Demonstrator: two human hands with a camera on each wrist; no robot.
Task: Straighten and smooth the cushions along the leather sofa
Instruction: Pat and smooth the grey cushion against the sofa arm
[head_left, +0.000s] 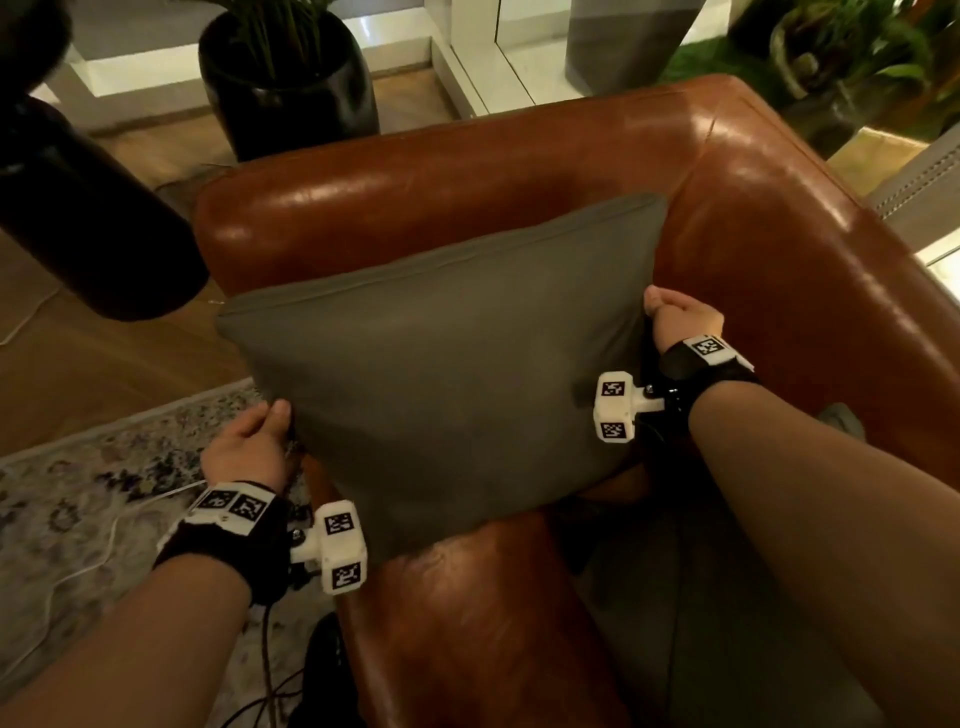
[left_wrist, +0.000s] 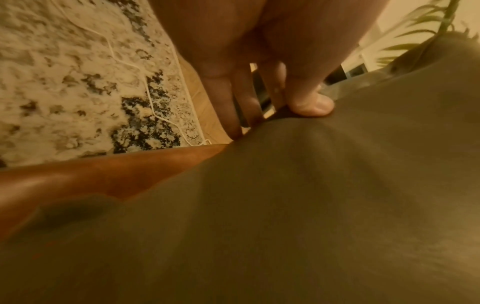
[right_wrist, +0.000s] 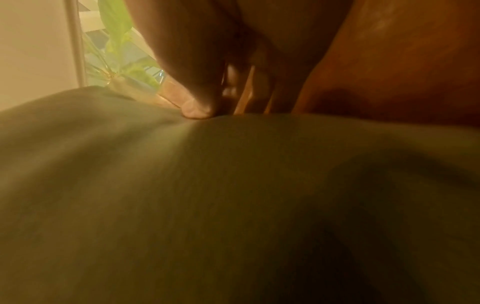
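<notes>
A square grey cushion (head_left: 447, 364) is held up over the corner of a brown leather sofa (head_left: 779, 218), tilted with its top seam toward the backrest. My left hand (head_left: 254, 441) grips the cushion's left edge, thumb on the front face and fingers behind. My right hand (head_left: 675, 317) grips the right edge the same way. In the left wrist view the thumb (left_wrist: 311, 105) presses into the grey cushion (left_wrist: 285, 205). In the right wrist view the thumb (right_wrist: 197, 109) digs into the cushion (right_wrist: 207, 195) beside the sofa leather (right_wrist: 402, 61).
The sofa armrest (head_left: 467, 623) runs toward me below the cushion. A black plant pot (head_left: 291, 88) stands behind the backrest, another dark pot (head_left: 78, 208) at the left. A patterned rug (head_left: 104, 493) with a white cable covers the floor at left. Green plants (head_left: 857, 52) are at the back right.
</notes>
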